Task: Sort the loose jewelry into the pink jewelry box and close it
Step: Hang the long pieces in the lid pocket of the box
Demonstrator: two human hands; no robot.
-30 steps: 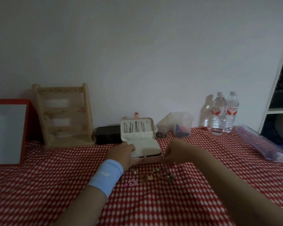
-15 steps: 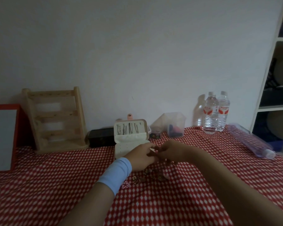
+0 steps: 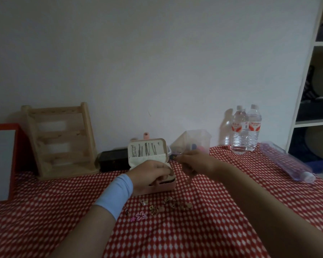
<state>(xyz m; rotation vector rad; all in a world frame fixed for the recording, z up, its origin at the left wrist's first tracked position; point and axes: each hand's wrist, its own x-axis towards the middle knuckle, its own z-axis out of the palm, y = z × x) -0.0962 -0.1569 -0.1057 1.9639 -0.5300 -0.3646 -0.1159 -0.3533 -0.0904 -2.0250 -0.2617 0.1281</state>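
Currently the left hand (image 3: 153,174) grips the front of the open pink jewelry box (image 3: 162,187) with curled fingers. The right hand (image 3: 194,162), just beside the box, has its fingertips drawn together, and it cannot be told whether they pinch a piece. A small item could slip from so fine a pinch onto the checked tablecloth (image 3: 175,239), or the left hand could nudge the box and tip its upright lid (image 3: 147,149). Half a second earlier the hands touched. Now they are apart, and the loose jewelry (image 3: 166,205) still lies before the box.
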